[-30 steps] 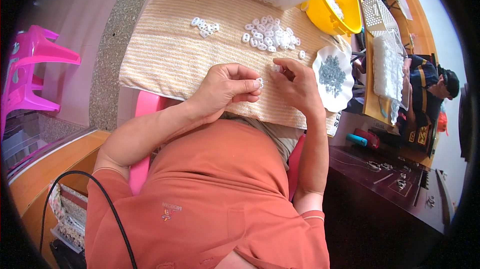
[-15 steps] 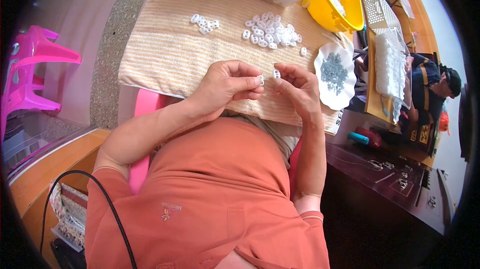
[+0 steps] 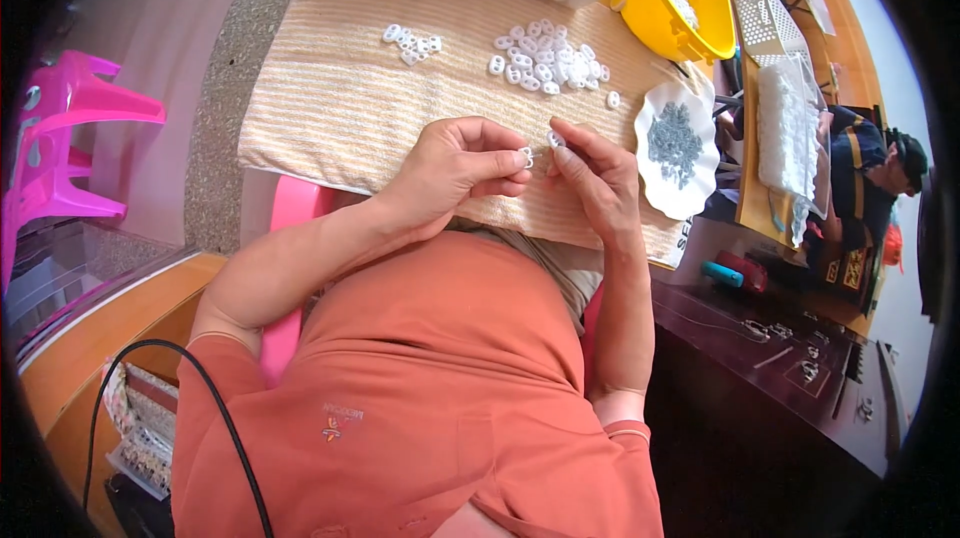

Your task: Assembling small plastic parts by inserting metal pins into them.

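Pinching wht pc (image 3: 527,157) in L hand (image 3: 458,173), oval pc (image 3: 555,140) in R hand (image 3: 602,181); both btwn hands.

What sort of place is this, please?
Probably a small workroom: a pile of white, oval, two-holed pieces, a scalloped white dish of small grey bits, and another person nearby.

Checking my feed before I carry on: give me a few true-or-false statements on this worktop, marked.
1. The left hand pinches a small white piece. True.
2. The right hand is empty. False: it holds a white oval piece.
3. Grey bits lie in the wavy-rimmed white dish. True.
4. The smaller cluster lies right of the larger pile. False: it lies left.
5. The cloth is striped. True.
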`<action>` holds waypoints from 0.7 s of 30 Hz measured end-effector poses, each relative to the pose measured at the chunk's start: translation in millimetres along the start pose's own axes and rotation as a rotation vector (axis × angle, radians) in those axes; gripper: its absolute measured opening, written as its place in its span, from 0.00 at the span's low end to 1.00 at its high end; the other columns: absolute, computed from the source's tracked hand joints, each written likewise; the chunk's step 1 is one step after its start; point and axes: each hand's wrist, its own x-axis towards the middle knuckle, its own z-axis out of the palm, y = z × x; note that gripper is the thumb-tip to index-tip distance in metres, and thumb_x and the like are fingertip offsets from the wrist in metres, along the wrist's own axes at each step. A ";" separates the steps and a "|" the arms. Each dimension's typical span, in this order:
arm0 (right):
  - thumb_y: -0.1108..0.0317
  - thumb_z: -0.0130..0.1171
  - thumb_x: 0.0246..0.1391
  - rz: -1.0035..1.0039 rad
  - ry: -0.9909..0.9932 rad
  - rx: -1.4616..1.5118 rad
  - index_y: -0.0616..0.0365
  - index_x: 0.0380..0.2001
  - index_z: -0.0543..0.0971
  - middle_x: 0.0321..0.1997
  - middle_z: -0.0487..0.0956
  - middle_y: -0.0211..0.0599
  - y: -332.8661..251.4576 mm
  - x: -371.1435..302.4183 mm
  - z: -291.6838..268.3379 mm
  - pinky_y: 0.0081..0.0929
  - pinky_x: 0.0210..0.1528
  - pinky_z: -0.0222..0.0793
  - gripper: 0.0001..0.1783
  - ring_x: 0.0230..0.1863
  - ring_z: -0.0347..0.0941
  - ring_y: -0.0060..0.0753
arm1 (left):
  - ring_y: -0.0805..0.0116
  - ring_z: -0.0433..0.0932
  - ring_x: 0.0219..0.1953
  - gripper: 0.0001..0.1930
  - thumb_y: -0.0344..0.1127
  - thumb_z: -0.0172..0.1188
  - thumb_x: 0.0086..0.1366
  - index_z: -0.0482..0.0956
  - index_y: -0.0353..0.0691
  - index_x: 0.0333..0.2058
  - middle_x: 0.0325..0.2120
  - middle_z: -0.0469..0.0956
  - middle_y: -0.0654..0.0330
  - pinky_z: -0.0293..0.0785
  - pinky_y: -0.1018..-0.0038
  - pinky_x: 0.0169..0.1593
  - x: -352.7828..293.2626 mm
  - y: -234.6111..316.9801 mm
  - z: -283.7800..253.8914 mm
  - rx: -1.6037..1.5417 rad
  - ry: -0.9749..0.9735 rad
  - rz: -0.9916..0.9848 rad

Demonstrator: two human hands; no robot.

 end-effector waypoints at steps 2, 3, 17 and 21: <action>0.76 0.58 0.57 -0.013 0.015 -0.021 0.68 0.49 0.76 0.35 0.77 0.32 -2.2 -1.1 1.8 0.18 0.37 0.71 0.16 0.34 0.73 0.20 | 0.71 0.81 0.34 0.08 0.26 0.61 0.61 0.77 0.34 0.39 0.32 0.79 0.58 0.81 0.76 0.40 0.3 -0.1 -0.2 -0.005 -0.004 0.001; 0.76 0.58 0.57 -0.003 0.065 -0.106 0.67 0.46 0.77 0.35 0.77 0.32 -6.6 -1.5 3.1 0.18 0.37 0.71 0.14 0.34 0.73 0.19 | 0.71 0.81 0.34 0.08 0.26 0.61 0.61 0.77 0.34 0.39 0.32 0.79 0.58 0.81 0.76 0.40 0.0 -0.1 -0.3 -0.006 -0.004 -0.002; 0.77 0.52 0.50 -0.265 -0.088 -1.056 0.58 0.37 0.78 0.35 0.76 0.41 -38.3 10.1 1.7 0.38 0.43 0.69 0.11 0.41 0.74 0.46 | 0.71 0.81 0.34 0.08 0.26 0.62 0.61 0.77 0.33 0.39 0.32 0.79 0.58 0.80 0.76 0.40 -0.6 1.4 -0.9 0.001 -0.013 -0.003; 0.78 0.53 0.46 -0.275 -0.083 -1.101 0.57 0.40 0.78 0.35 0.76 0.42 -33.0 11.6 -0.2 0.38 0.45 0.69 0.15 0.43 0.73 0.45 | 0.71 0.81 0.34 0.08 0.26 0.61 0.61 0.77 0.33 0.39 0.31 0.79 0.58 0.80 0.77 0.40 -0.1 0.6 -1.5 -0.007 -0.019 0.000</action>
